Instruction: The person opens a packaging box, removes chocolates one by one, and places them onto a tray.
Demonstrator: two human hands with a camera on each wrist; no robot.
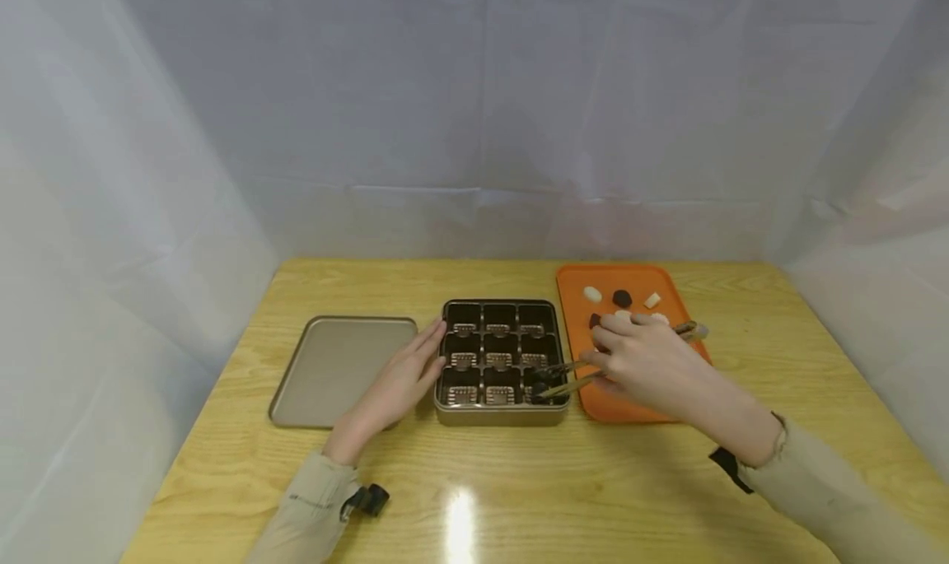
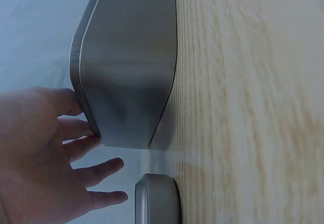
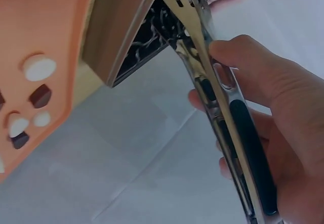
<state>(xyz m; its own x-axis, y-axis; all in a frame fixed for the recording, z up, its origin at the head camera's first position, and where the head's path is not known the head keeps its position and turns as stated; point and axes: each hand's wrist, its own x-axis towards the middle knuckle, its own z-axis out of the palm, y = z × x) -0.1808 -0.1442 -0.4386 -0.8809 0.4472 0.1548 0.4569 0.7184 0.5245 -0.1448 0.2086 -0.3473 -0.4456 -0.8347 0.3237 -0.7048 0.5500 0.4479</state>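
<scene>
My right hand (image 1: 638, 354) grips a pair of metal tongs (image 3: 223, 112) with dark handle grips and a fork-like tip. Their tips reach down into the front right compartment of a dark metal box (image 1: 500, 417) that has rows of square compartments. Something dark shows by the tips, but I cannot tell what it is. My left hand (image 1: 396, 383) touches the box's left side near the rim, its fingers extended. In the left wrist view, the fingertips meet the rim of the box (image 2: 126, 72), and the other fingers stand apart from it.
Right of the box lies an orange tray (image 1: 574, 280) with several small white and dark pieces, among them a white piece (image 3: 39, 68) and a dark piece (image 3: 40, 96). A flat metal lid or tray (image 1: 334, 375) lies left of the box on the wooden table (image 1: 445, 498).
</scene>
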